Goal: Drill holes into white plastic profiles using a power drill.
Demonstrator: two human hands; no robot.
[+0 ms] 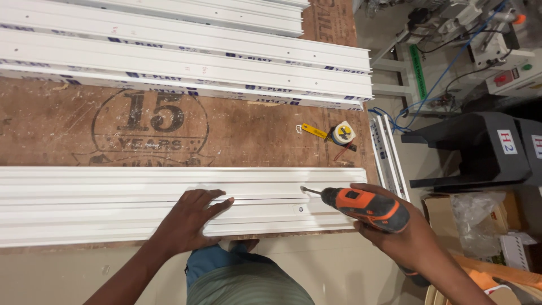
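A long white ribbed plastic profile (101, 197) lies along the near edge of a brown plywood bench (62, 124). My left hand (195, 213) rests flat on it, fingers spread, pressing it down. My right hand (398, 234) grips an orange and black cordless drill (366, 206). The drill's bit (310, 191) points left and touches the profile's upper face near its right end. A small screw head or hole (300, 208) shows in the profile just below the bit.
Several more white profiles (186, 56) are stacked across the back of the bench. A yellow tape measure (339, 133) lies between the stacks. To the right stand short white offcuts (387, 152), black machine bases (480, 147), cables, and a cardboard box with plastic bags (480, 223).
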